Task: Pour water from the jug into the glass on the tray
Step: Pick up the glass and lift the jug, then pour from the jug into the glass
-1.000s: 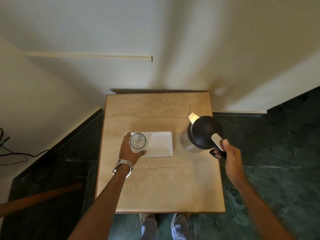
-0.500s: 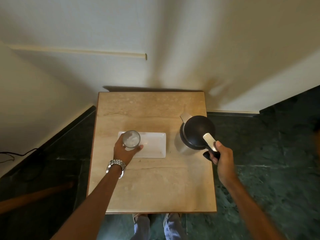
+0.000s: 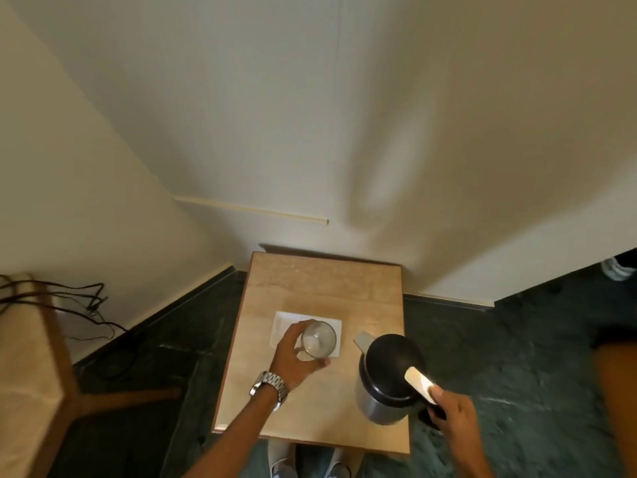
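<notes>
A clear glass (image 3: 319,339) is over the near right part of the white rectangular tray (image 3: 286,322) on a small beige table (image 3: 320,281). My left hand (image 3: 293,357), with a metal watch on the wrist, wraps around the glass from the left. To the right is a steel jug (image 3: 386,377) with a black lid and a spout pointing up-left toward the tray. My right hand (image 3: 455,415) grips the jug's handle, thumb on the pale lever. The jug appears upright and lifted off the table.
The table stands against a white wall in a corner, on a dark green stone floor (image 3: 499,357). A wooden-framed piece of furniture (image 3: 31,374) with cables (image 3: 69,305) behind it sits at the left. My feet show below the table's near edge.
The view has tilted up and shifted, so the table sits lower in the frame. The jug has come nearer and higher. The glass has shifted right on the tray with my left hand.
</notes>
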A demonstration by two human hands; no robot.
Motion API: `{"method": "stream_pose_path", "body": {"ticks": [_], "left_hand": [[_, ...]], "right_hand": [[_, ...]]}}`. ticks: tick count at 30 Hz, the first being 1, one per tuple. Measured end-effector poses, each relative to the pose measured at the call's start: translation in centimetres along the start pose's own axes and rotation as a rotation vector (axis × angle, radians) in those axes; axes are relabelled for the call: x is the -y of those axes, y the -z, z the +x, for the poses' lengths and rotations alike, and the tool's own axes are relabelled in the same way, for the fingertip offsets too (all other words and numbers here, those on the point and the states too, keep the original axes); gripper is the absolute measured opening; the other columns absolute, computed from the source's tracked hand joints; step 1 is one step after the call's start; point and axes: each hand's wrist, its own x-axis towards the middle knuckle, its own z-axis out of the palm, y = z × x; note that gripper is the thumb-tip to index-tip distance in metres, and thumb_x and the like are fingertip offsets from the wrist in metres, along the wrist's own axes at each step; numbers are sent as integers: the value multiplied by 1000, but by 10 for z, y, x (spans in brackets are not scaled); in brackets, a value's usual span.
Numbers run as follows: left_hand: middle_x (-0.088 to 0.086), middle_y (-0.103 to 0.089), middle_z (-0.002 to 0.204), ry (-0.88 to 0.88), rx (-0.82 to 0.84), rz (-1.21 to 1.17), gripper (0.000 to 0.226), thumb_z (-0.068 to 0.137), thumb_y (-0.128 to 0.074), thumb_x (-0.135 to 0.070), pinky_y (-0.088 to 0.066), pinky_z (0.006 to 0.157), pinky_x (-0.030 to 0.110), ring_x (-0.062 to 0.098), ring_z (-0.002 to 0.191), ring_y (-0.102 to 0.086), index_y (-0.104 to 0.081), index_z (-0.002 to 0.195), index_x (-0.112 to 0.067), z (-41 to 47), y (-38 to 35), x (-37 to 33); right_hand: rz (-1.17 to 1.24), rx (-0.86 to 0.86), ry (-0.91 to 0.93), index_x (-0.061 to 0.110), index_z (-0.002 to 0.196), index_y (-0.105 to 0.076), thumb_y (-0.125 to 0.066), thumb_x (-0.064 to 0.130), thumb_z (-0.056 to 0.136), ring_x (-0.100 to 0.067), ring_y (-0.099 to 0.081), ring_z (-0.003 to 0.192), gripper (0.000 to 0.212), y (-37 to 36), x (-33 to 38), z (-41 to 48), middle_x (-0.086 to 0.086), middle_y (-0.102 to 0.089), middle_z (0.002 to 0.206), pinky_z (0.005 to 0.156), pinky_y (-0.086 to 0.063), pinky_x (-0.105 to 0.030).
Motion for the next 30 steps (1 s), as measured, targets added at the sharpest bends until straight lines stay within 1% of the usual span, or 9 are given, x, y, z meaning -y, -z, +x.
{"method": "stream_pose_path", "body": {"ticks": [3, 5, 7, 10, 12, 16, 19, 25, 30], "left_hand": [[-10, -62, 128, -28, 56, 15, 78, 54, -95, -29, -55, 97, 28, 13, 123, -61, -54, 121, -40, -39, 4, -23], [-16, -59, 127, -1, 86, -2, 82, 49, -93, -38, -54, 96, 28, 13, 124, -59, -53, 120, -43, -59, 5, -34], [-21, -54, 128, 8, 102, -6, 83, 50, -93, -33, -52, 99, 32, 13, 125, -55, -51, 120, -45, -72, 5, -48], [-21, -53, 129, -19, 131, 1, 81, 57, -94, -23, -51, 92, 25, 11, 124, -54, -50, 121, -45, -89, 11, -68], [-18, -54, 129, -62, 136, 15, 80, 57, -93, -26, -52, 96, 30, 9, 123, -54, -51, 123, -41, -97, 16, -78], [-20, -56, 126, -96, 154, 30, 79, 60, -94, -15, -50, 105, 42, 2, 118, -55, -52, 121, -42, -105, 27, -90], [-14, -58, 127, -74, 166, 61, 78, 60, -94, -13, -52, 106, 48, 14, 122, -57, -55, 124, -38, -106, 36, -91], [-13, -58, 124, -32, 164, 89, 77, 60, -94, -16, -54, 97, 36, 9, 114, -58, -53, 110, -57, -109, 49, -89], [-9, -62, 128, -42, 155, 64, 73, 61, -93, -17, -53, 100, 37, 0, 112, -57, -57, 113, -53, -108, 47, -99]], "right_hand": [[-22, 63, 60, 10, 50, -73, -73, 42, 63, -14, -60, 46, 35, 12, 40, -50, -5, -61, 43, 50, -48, -27], [-26, 107, 116, 1, 47, -67, -72, 52, 51, -15, -55, 41, 52, 21, 67, -74, -9, -55, 41, 45, -42, -24], [-66, 148, 176, -2, 48, -63, -71, 53, 55, -18, -52, 45, 57, 28, 94, -94, -9, -50, 42, 50, -38, -27], [-127, 254, 224, 14, 43, -59, -66, 55, 62, -11, -43, 45, 46, 27, 130, -126, 2, -43, 44, 49, -33, -24], [-165, 302, 286, 16, 42, -53, -64, 54, 69, -10, -36, 45, 48, 24, 147, -143, 4, -39, 44, 46, -27, -21], [-253, 339, 373, 8, 47, -48, -61, 54, 77, -12, -28, 44, 57, 19, 163, -155, 2, -35, 46, 46, -21, -22], [-287, 353, 389, 1, 50, -42, -60, 55, 79, -14, -24, 45, 64, 16, 173, -153, -1, -30, 49, 47, -20, -23], [-402, 344, 442, 11, 47, -48, -57, 58, 83, -12, -28, 41, 60, 9, 186, -143, -1, -35, 45, 45, -24, -18], [-455, 358, 441, 5, 52, -53, -55, 64, 83, -13, -30, 41, 66, 9, 192, -132, -2, -38, 46, 44, -27, -19]]}}
